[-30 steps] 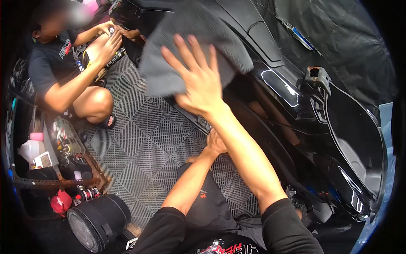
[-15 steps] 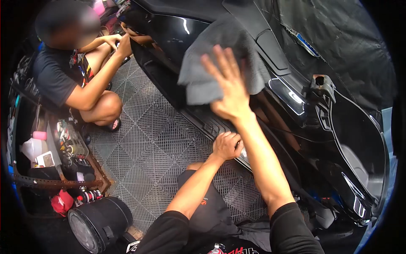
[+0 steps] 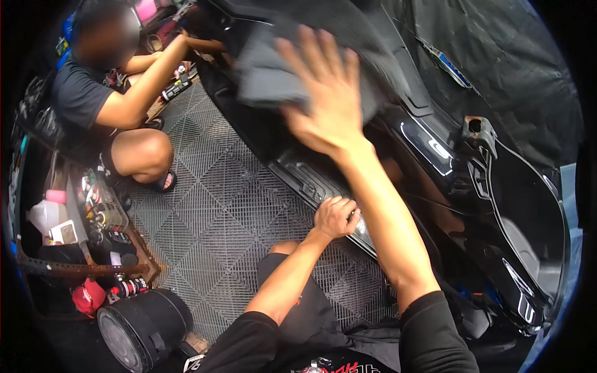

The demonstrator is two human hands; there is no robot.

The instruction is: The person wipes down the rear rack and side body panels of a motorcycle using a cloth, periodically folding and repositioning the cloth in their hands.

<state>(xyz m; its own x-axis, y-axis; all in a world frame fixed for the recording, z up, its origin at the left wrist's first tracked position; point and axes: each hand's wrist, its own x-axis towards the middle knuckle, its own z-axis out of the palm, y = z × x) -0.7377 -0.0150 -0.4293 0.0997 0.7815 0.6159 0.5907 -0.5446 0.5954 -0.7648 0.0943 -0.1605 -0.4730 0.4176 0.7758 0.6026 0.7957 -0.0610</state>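
Observation:
A glossy black scooter (image 3: 429, 208) without its seat runs diagonally across the right half of the view. My right hand (image 3: 329, 102) presses flat on a grey cloth (image 3: 267, 78), fingers spread, over the dark front bodywork. The cloth is blurred by motion, and the hand covers part of it. Lower down, my left hand (image 3: 336, 216) is closed around the outer edge of the scooter's footboard (image 3: 308, 180). Its fingertips are hidden behind that edge.
At the left another person (image 3: 134, 105) squats by the scooter's front, holding a dark bottle (image 3: 174, 90). A metal-framed cart (image 3: 90, 270) carries bottles and a basket. Below it lies a black drum-shaped container (image 3: 146, 329). Grey grid tiles (image 3: 217, 205) cover the floor.
My right hand and the grey cloth have slid up and slightly left over the bodywork. My left hand stays at the footboard edge. The other person's arm has risen.

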